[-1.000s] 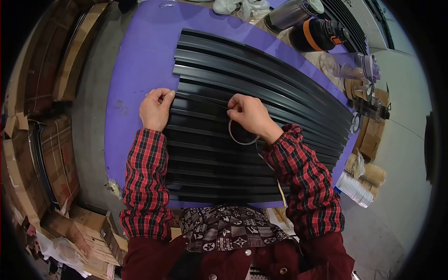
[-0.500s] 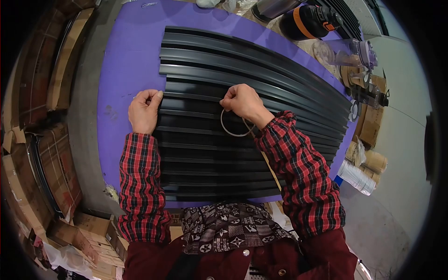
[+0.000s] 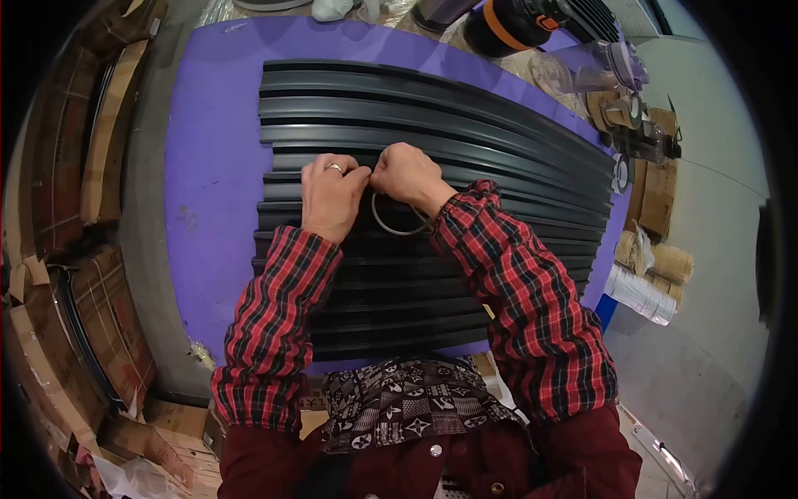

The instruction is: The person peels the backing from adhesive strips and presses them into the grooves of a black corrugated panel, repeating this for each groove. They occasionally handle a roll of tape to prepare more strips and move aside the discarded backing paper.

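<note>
Several long black ribbed strips point(image 3: 499, 141) lie side by side on a purple table point(image 3: 212, 166). My right hand point(image 3: 407, 176) rests on a middle strip and grips a thin ring-shaped tape roll point(image 3: 391, 229), which hangs just under the fingers. Beside it, my left hand point(image 3: 332, 195), with a ring on one finger, has its fingers curled, the tips pressing on the same strip and touching my right hand. What lies under the fingertips is hidden. Both sleeves are red plaid.
At the table's far edge stand a black and orange bottle point(image 3: 507, 21) and a clear container point(image 3: 586, 66). Cardboard boxes point(image 3: 83, 166) line the floor on the left. More boxes point(image 3: 657, 208) and wrapped rolls point(image 3: 640, 293) sit at the right.
My left hand has left the strip's left end and slid right until it meets my right hand. The right hand and the ring have shifted slightly up and left.
</note>
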A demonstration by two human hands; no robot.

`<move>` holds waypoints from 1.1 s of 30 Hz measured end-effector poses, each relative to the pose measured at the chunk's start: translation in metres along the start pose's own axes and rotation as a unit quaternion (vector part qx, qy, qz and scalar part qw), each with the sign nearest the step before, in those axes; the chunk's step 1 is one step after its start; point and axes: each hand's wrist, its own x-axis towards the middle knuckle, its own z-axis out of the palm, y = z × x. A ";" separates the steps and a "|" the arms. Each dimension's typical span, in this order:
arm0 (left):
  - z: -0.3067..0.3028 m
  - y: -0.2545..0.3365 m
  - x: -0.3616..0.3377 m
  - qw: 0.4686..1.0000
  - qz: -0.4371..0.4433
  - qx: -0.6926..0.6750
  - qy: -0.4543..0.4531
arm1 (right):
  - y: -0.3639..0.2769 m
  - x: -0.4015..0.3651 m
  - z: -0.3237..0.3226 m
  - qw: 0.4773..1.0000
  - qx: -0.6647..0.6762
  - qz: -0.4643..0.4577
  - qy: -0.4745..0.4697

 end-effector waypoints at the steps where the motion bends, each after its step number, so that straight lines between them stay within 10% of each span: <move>1: 0.013 -0.003 -0.001 1.000 0.009 -0.009 0.004 | 0.002 0.003 0.005 0.999 -0.028 -0.001 0.035; 19: 0.021 -0.055 0.006 0.983 -0.017 -0.114 -0.145 | -0.014 -0.024 0.023 0.980 -0.034 -0.129 0.146; 25: 0.019 -0.063 0.012 0.969 -0.061 -0.152 -0.186 | 0.052 -0.153 -0.012 0.857 0.306 -0.244 0.336; 27: 0.021 -0.078 0.014 0.977 -0.042 -0.104 -0.181 | 0.144 -0.203 -0.016 0.862 0.353 -0.148 0.333; 33: 0.010 -0.028 0.025 0.986 -0.114 0.008 -0.118 | 0.476 -0.443 0.105 0.637 0.381 0.318 0.590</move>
